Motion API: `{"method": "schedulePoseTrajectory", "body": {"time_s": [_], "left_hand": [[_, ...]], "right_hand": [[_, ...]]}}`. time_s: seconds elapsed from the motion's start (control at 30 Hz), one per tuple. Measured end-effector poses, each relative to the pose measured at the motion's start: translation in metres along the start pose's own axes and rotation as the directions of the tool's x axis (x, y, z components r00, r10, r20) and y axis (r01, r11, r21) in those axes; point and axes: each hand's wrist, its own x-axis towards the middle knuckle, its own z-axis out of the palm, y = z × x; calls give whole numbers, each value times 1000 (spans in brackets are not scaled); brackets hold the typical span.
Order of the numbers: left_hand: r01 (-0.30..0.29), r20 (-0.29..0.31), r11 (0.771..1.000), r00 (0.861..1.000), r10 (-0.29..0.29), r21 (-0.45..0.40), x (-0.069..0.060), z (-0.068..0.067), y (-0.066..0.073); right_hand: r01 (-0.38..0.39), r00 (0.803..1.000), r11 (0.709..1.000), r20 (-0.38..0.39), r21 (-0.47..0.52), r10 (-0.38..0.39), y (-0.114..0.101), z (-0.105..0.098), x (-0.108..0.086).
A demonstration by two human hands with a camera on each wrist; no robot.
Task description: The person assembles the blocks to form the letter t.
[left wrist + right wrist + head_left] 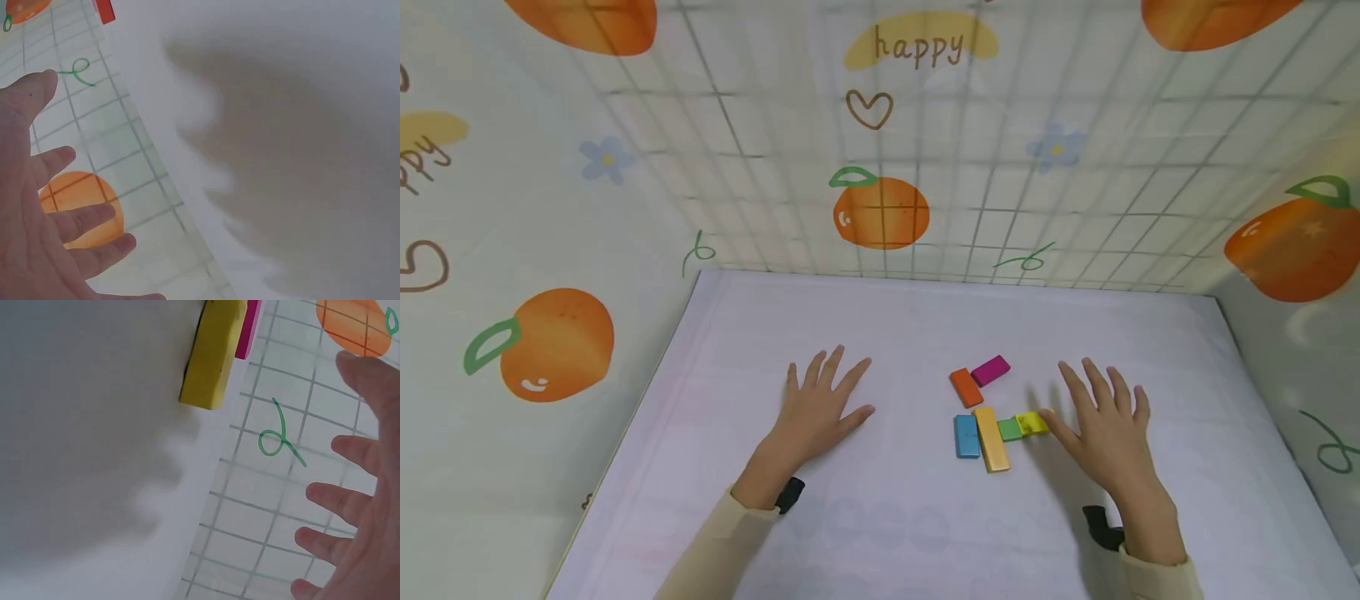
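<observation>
Several small coloured blocks lie flat on the white tabletop, right of centre in the head view. A blue block (967, 437) is beside a longer light-orange block (992, 440); a green block (1010, 429) and a yellow block (1030, 423) extend rightward from it. Behind them, an orange block (966, 387) meets a magenta block (991, 371) near its corner. My left hand (816, 417), fingers spread, holds nothing, well left of the blocks. My right hand (1108, 433) is also spread and holds nothing; its thumb overlaps the yellow block's end in the head view, but the right wrist view shows them apart.
The white tabletop (895, 333) ends at the back against a grid-patterned sheet (760, 200) printed with oranges. More of the printed sheet stands at the left and right sides. Each wrist wears a black strap, and shadows of the hands fall on the table.
</observation>
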Motion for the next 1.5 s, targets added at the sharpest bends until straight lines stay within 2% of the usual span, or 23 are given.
{"method": "schedulePoseTrajectory", "body": {"time_s": [0.23, 0.47, 0.87, 1.13, 1.33, 1.5], "left_hand": [[-49, -4, 999, 999, 49, -9, 16, 0, 9], [-91, 65, 996, 994, 92, -14, 35, 10, 23], [-169, 145, 984, 974, 175, -54, 73, 19, 53], [-187, 215, 980, 957, 196, -64, 97, 31, 65], [-201, 256, 978, 944, 209, -58, 109, 35, 73], [-201, 282, 978, 937, 208, -55, 117, 37, 79]], "right_hand": [[8, 1000, 1000, 22, 24, -8, -2, -1, 8], [38, 999, 997, 34, 71, -41, -5, 2, 18], [123, 990, 975, 47, 186, -134, -9, 10, 40], [148, 978, 967, 115, 205, -174, -11, 15, 59], [153, 966, 950, 161, 273, -202, -11, 21, 73], [132, 958, 951, 211, 281, -195, -9, 26, 79]]}}
